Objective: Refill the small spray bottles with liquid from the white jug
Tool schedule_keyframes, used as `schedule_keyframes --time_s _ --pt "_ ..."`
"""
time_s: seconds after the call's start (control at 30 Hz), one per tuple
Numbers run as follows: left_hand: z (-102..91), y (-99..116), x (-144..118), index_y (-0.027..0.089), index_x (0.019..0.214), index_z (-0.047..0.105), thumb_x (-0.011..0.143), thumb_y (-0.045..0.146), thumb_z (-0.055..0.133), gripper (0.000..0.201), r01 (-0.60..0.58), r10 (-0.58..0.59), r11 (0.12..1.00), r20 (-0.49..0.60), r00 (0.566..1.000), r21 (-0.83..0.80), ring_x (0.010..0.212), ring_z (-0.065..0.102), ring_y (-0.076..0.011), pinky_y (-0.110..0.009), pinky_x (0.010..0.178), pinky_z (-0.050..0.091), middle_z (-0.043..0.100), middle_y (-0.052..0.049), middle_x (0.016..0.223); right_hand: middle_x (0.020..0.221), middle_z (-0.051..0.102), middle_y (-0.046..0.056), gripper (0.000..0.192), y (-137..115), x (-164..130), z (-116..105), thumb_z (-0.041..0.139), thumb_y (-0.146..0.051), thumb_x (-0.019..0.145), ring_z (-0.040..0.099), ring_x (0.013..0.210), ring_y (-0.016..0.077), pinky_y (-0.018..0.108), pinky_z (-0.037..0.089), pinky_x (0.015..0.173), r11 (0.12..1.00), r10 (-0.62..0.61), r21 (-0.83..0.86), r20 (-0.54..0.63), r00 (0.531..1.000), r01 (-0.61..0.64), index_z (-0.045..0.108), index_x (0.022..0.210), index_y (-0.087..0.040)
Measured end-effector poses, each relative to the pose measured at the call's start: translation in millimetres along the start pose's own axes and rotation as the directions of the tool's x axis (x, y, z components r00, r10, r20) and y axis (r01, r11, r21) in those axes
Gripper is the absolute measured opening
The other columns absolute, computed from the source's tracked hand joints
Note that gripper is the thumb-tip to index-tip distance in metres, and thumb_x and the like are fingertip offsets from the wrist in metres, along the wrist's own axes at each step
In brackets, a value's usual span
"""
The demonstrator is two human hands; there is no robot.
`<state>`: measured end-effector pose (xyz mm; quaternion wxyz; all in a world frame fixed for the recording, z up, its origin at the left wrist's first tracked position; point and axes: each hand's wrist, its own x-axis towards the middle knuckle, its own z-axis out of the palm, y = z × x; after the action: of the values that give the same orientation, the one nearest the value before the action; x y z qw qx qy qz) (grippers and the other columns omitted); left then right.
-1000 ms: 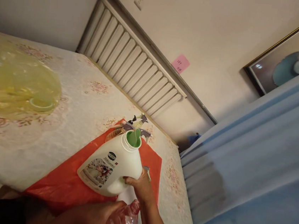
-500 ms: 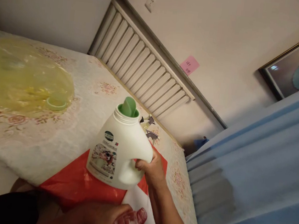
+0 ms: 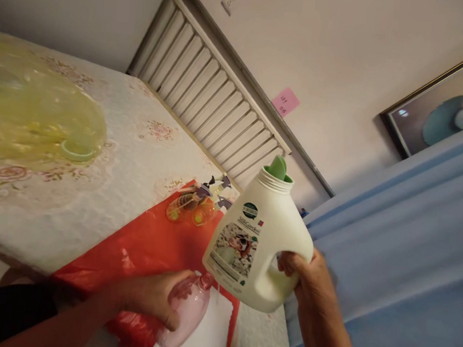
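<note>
My right hand (image 3: pixel 310 273) is closed around the handle of a white detergent-style jug (image 3: pixel 263 243), holding it above the right side of the red plastic sheet (image 3: pixel 141 247). This grip appears chosen to carry the weight from one side. The mouth points up, presumably to retain any contents, since the green pour spout (image 3: pixel 277 168) is uncapped. My left hand (image 3: pixel 152 297) grasps a translucent pink bottle (image 3: pixel 189 321) by its body, over the near part of the red plastic sheet, leaving the neck unobstructed. I cannot tell whether its base touches the white sheet (image 3: pixel 214 337) below.

Two spray bottles (image 3: pixel 204 213) lie at the far end of the red plastic sheet, apart from both hands. Left of it, floral cloth on the worktop (image 3: pixel 123 140) gives lateral room as far as the yellow plastic bag (image 3: pixel 27 108). The worktop's near edge passes left of the red plastic sheet's near corner. Beyond its far end, a radiator (image 3: pixel 207 91) limits reach; to its right, a blue curtain (image 3: pixel 396 257) bounds my right arm's side.
</note>
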<state>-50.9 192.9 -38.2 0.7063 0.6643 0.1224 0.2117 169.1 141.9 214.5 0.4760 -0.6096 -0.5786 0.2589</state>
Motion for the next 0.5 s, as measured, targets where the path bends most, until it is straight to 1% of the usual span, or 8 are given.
schedule_keyframes --time_s 0.07,0.1,0.17,0.23,0.3,0.37,0.43,0.5 --pt "-3.1 4.3 -1.1 0.024 0.119 0.052 0.056 0.025 0.08 0.07 0.055 -0.054 0.998 -0.088 0.995 0.016 0.097 0.061 -0.025 -0.028 0.07 0.051 0.062 -0.001 0.106 0.041 0.052 -0.003 0.023 0.9 -5.6 -18.0 0.073 -0.032 0.055 0.045 0.042 0.0106 0.022 0.033 0.043 0.999 0.011 -0.049 -0.026 1.0 -0.012 0.055 0.05 -0.019" --pt "-4.4 6.5 -1.1 0.025 0.123 0.05 0.056 0.024 0.079 0.073 0.07 -0.066 0.997 -0.147 0.987 0.025 0.103 0.06 -0.0272 -0.029 0.074 0.052 0.062 -0.003 0.112 0.041 0.051 -0.003 0.025 2.1 -8.3 -26.0 0.074 -0.034 0.054 0.045 0.042 0.0109 0.023 0.033 0.043 0.997 0.02 -0.072 -0.034 0.999 -0.023 0.055 0.051 -0.019" --pt "-7.1 11.4 0.1 0.026 0.13 0.045 0.056 0.022 0.077 0.08 0.079 -0.065 0.996 -0.27 0.961 0.041 0.12 0.054 -0.0308 -0.032 0.087 0.052 0.058 -0.006 0.13 0.041 0.051 -0.003 0.026 5.7 -14.3 -39.2 0.075 -0.037 0.054 0.044 0.042 0.0115 0.024 0.032 0.044 0.991 0.052 -0.12 -0.045 0.998 -0.057 0.056 0.053 -0.019" --pt "-10.5 16.9 2.4 0.026 0.136 0.039 0.057 0.02 0.074 0.086 0.078 -0.062 0.997 -0.37 0.927 0.029 0.13 0.047 -0.0316 -0.034 0.097 0.049 0.052 -0.007 0.141 0.042 0.052 -0.002 0.027 10.7 -21.0 -48.1 0.076 -0.039 0.055 0.044 0.042 0.0115 0.024 0.031 0.044 0.981 0.094 -0.166 -0.047 0.995 -0.1 0.058 0.057 -0.019" --pt "-14.5 22.2 4.9 0.024 0.139 0.034 0.059 0.02 0.07 0.088 0.063 -0.055 0.998 -0.436 0.899 0.004 0.134 0.045 -0.0309 -0.036 0.102 0.047 0.05 -0.01 0.144 0.043 0.053 -0.002 0.028 16.5 -28.1 -52.3 0.076 -0.041 0.056 0.042 0.042 0.0109 0.024 0.03 0.044 0.967 0.136 -0.212 -0.037 0.99 -0.141 0.059 0.06 -0.018" --pt "-18.5 25.9 6.7 0.023 0.14 0.032 0.061 0.022 0.068 0.087 0.028 -0.016 0.999 -0.495 0.868 0.016 0.135 0.045 -0.0301 -0.039 0.106 0.044 0.049 -0.011 0.146 0.044 0.053 -0.002 0.031 22.7 -34.6 -53.0 0.076 -0.044 0.056 0.04 0.041 0.0104 0.024 0.028 0.044 0.951 0.174 -0.255 -0.021 0.984 -0.174 0.061 0.063 -0.017" --pt "-22.0 27.7 7.5 0.022 0.139 0.034 0.062 0.023 0.067 0.084 -0.001 0.041 0.997 -0.548 0.836 0.074 0.136 0.044 -0.0298 -0.04 0.11 0.04 0.047 -0.011 0.148 0.044 0.052 -0.002 0.036 29.1 -40.0 -51.8 0.076 -0.047 0.055 0.039 0.041 0.0101 0.025 0.028 0.044 0.931 0.219 -0.3 0.01 0.976 -0.206 0.062 0.068 -0.016" --pt "-24.5 28.1 7.7 0.02 0.138 0.036 0.062 0.023 0.067 0.082 0.006 0.078 0.99 -0.588 0.805 0.139 0.136 0.044 -0.0298 -0.04 0.111 0.04 0.046 -0.012 0.148 0.046 0.052 -0.003 0.041 35.5 -44.2 -50.2 0.077 -0.05 0.054 0.039 0.041 0.01 0.025 0.029 0.044 0.909 0.268 -0.343 0.048 0.962 -0.236 0.064 0.073 -0.016"
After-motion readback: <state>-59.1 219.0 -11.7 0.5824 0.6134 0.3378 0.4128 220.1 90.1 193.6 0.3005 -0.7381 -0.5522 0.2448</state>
